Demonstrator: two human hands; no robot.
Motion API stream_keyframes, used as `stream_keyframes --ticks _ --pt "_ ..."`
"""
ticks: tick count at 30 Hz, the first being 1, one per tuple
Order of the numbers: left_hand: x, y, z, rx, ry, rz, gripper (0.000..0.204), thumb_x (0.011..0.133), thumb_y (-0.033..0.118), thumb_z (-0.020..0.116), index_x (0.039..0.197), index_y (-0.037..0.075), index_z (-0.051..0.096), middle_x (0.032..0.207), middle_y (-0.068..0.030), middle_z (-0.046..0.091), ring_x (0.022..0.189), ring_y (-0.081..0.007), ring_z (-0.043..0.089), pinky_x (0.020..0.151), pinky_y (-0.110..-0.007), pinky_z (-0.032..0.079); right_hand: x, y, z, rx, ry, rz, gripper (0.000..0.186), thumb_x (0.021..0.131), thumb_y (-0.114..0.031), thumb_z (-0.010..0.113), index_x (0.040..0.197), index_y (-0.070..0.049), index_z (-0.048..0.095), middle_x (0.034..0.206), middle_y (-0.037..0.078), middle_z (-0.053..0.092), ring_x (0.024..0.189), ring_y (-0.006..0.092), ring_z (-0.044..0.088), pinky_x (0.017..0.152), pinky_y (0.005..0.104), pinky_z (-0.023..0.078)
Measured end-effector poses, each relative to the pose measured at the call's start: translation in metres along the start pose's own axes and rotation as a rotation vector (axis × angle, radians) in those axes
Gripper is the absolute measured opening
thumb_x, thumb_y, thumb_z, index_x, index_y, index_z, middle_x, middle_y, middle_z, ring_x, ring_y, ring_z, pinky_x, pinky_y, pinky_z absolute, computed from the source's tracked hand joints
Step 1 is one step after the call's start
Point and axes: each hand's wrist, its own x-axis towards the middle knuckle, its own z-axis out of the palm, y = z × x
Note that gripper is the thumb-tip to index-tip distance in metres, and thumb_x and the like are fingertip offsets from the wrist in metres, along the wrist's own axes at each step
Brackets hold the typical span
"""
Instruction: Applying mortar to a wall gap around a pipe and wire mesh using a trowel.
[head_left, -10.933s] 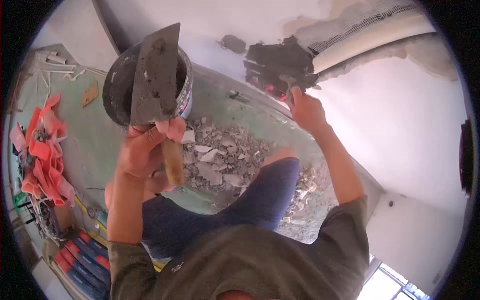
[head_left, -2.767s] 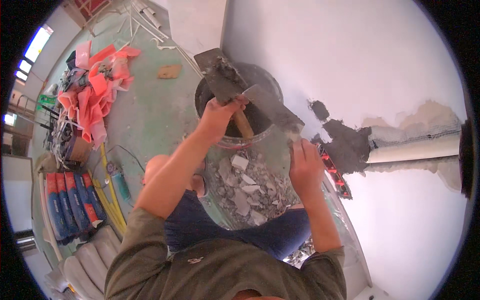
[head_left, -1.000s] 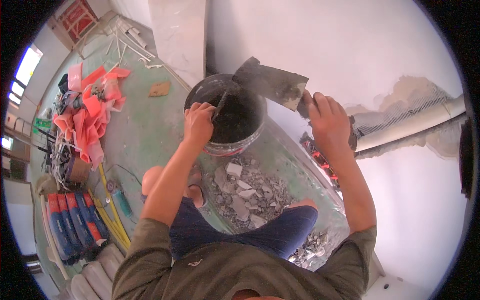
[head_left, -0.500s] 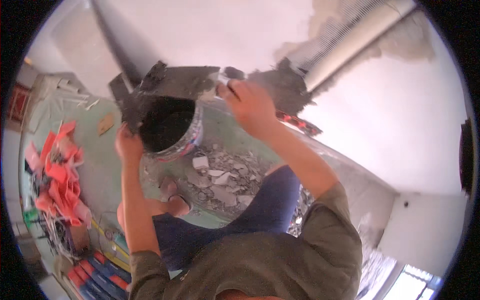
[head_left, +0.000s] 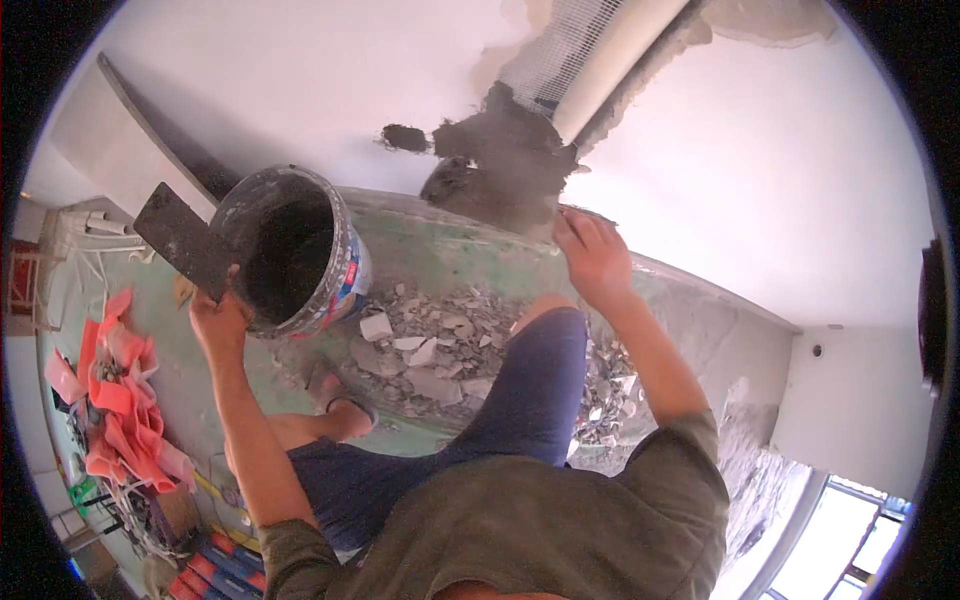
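Note:
My left hand [head_left: 220,318] is closed on one end of a flat, dark rectangular mortar board [head_left: 182,238], which slants up and left beside the bucket. The paint-type bucket [head_left: 352,262], spattered and tilted in view, has dark mortar [head_left: 285,250] inside. At the foot of the white wall, my right hand [head_left: 597,258] has its fingers curled round what looks like a trowel; the handle is hidden. Its dark, smeared blade [head_left: 488,195] seems to lie against the lower part of a wet mortar patch [head_left: 510,135]. A small separate dab of mortar [head_left: 404,138] sticks to the wall.
Above the patch run a mesh strip [head_left: 570,50] and a pale pipe [head_left: 615,65]. Broken rubble [head_left: 435,350] lies on the green floor between bucket and legs. Pink-red sheeting [head_left: 125,400] is heaped at left. A pale panel [head_left: 125,140] leans behind the bucket.
My right hand has moved right, away from the bucket, to the wall patch. My left hand has drawn the board to the left, uncovering the bucket's mouth. The view has shifted slightly.

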Motion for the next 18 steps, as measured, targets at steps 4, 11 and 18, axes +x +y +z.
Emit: stream_keyframes --ticks 4,11,18 --pt "-0.008 0.017 0.014 0.109 0.0 0.028 0.017 0.093 0.008 0.049 0.097 0.003 0.065 0.048 -0.0009 0.044 0.039 -0.0099 0.042 0.039 -0.027 0.032 -0.018 0.02 -0.011 0.0 -0.028 0.07 0.041 0.072 -0.002 0.057 0.113 -0.005 0.058 0.106 0.01 0.057 0.096 0.0269 0.06 0.078 0.0386 0.051" --pt "-0.01 0.011 0.028 0.079 -0.067 0.063 0.016 0.092 0.008 0.051 0.097 0.003 0.065 0.056 -0.001 0.05 0.042 -0.0094 0.045 0.041 -0.027 0.034 -0.044 0.04 -0.014 -0.049 -0.003 0.098 0.026 0.074 -0.006 0.065 0.1 -0.002 0.06 0.1 0.01 0.06 0.089 0.0262 0.061 0.073 0.0378 0.051" --pt "0.003 -0.011 0.029 0.184 -0.113 0.031 0.015 0.089 0.004 0.054 0.096 0.005 0.067 0.069 -0.0013 0.059 0.06 -0.008 0.054 0.057 -0.025 0.041 -0.07 0.069 -0.003 0.043 -0.149 0.234 0.031 0.079 -0.007 0.06 0.11 -0.003 0.058 0.105 0.012 0.058 0.096 0.0285 0.058 0.079 0.0395 0.05"
